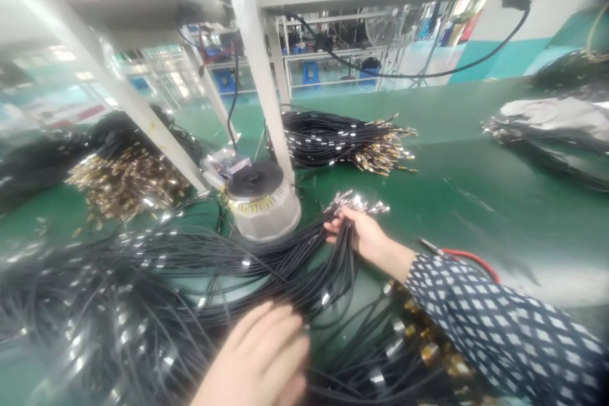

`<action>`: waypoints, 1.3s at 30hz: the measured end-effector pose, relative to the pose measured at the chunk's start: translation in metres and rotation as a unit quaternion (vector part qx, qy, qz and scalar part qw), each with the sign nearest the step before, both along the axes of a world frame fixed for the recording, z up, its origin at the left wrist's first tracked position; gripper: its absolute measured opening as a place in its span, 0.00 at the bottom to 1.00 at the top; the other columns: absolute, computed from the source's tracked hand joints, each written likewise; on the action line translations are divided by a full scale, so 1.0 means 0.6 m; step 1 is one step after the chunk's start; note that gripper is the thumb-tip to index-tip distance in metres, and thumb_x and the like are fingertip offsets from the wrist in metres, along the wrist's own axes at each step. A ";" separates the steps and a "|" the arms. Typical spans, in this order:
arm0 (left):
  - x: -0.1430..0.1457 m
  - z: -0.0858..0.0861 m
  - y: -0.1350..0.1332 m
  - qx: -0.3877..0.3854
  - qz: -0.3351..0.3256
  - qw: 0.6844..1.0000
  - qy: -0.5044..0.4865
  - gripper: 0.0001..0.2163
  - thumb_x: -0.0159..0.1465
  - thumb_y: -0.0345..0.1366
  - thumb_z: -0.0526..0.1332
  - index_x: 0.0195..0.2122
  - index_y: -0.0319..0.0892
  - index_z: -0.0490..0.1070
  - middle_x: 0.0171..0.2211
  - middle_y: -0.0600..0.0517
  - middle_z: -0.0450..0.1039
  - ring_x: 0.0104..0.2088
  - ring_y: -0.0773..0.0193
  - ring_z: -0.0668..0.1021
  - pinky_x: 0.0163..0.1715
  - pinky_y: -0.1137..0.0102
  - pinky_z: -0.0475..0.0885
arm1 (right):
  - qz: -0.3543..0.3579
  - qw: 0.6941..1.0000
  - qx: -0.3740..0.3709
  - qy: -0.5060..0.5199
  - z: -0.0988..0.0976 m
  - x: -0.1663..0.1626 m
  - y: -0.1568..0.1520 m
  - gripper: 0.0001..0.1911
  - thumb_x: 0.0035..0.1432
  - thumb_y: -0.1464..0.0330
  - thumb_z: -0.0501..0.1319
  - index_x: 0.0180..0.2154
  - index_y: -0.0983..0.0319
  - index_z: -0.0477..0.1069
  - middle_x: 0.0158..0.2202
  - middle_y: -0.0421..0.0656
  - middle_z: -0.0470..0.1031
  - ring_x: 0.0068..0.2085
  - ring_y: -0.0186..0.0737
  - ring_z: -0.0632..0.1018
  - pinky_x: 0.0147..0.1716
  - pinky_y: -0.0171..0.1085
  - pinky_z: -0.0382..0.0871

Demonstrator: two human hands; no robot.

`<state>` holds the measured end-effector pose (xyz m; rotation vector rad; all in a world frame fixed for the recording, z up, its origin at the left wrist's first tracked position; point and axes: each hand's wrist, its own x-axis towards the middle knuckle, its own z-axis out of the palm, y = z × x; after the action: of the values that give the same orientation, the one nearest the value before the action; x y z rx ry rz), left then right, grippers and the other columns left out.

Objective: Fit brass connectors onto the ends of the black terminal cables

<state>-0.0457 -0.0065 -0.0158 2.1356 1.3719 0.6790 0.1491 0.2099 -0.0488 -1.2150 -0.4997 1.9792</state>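
My right hand (364, 231) is closed round a bundle of thin black cables (304, 257) just behind their silver connector ends (356, 203). The bundle runs left and down across the green table (476, 165) into a large tangled heap of black cables (118, 304). Low in the view, my left hand (259, 355) rests on that heap, fingers together and slightly curled; it is blurred. A dotted dark sleeve (499, 323) covers my right forearm.
A round white device with a black top (261, 200) stands just behind the bundle, at the foot of a slanted metal post (259, 63). More cable bundles with gold ends lie behind (352, 139) and at left (124, 181). Red-handled pliers (464, 257) lie beside my right arm.
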 end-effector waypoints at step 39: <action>0.131 0.045 0.141 -0.210 0.202 0.749 -0.596 0.11 0.57 0.39 0.68 0.34 0.36 0.72 0.20 0.50 0.75 0.21 0.61 0.77 0.26 0.67 0.71 | 0.205 0.894 0.394 -0.053 0.133 0.009 -0.081 0.12 0.50 0.64 0.69 0.31 0.64 0.70 0.22 0.37 0.72 0.24 0.32 0.73 0.28 0.34 0.69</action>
<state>0.0329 0.0779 0.0113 0.6578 1.0119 1.3899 0.1546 0.1610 0.0309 -0.7191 -1.5428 1.7219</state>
